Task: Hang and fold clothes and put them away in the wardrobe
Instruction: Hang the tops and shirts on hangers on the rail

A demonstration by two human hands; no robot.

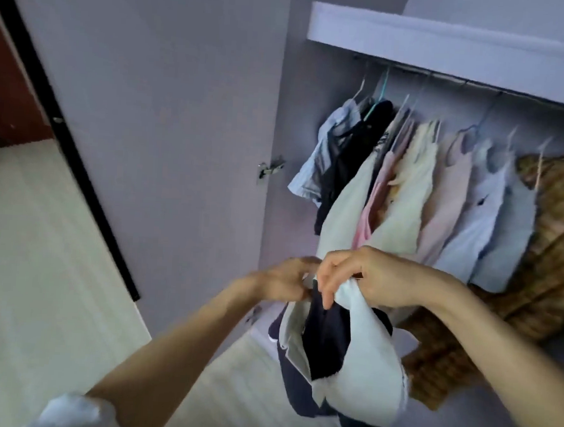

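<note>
Both hands pinch the top of the garment (347, 359), left hand (283, 281) beside right hand (366, 278); it hangs straight down, rail (447, 77) up and right.

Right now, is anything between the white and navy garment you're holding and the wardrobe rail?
Nothing solid: the wardrobe door is swung open. Both the left hand and right hand grip the garment below the rail, which is crowded with hung clothes.

Soft matt cloth, white and navy, is seen in the held garment (347, 359). The wardrobe door (168, 107) is finished in smooth matt lilac laminate; at three o'clock, shiny metal marks its hinge (270, 169).
</note>
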